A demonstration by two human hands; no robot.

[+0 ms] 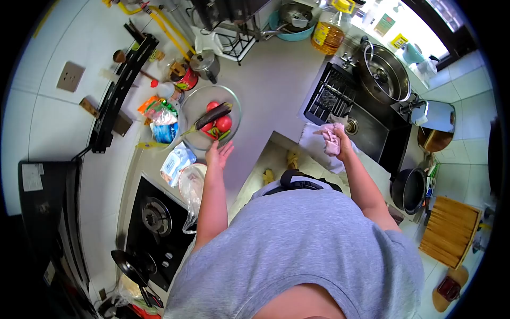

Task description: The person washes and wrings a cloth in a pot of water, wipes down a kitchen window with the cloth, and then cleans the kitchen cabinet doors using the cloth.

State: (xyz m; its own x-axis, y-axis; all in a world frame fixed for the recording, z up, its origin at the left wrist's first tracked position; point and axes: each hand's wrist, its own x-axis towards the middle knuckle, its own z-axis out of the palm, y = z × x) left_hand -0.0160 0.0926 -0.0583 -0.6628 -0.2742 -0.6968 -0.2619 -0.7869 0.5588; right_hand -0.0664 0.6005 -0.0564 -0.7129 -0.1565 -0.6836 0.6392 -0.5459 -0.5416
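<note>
My left hand (219, 154) is at the near edge of a clear glass bowl (237, 123), palm turned up and fingers stretched out. Its fingertips overlap the rim in this view; whether they touch the glass I cannot tell. In the bowl lie a dark eggplant (212, 117), red tomatoes (223, 124) and some green peppers (223, 135). My right hand (343, 142) grips a crumpled pink cloth (330, 139) over the counter edge by the sink. Beneath it, a white towel (311, 139) hangs over that edge.
To the right is a black sink (372, 130) with a dish rack (330, 93) and a large steel pot (383, 72). A gas stove (159, 234) is at lower left. Plastic packets (163, 125) stand beside the bowl, and an oil bottle (330, 34) at the back.
</note>
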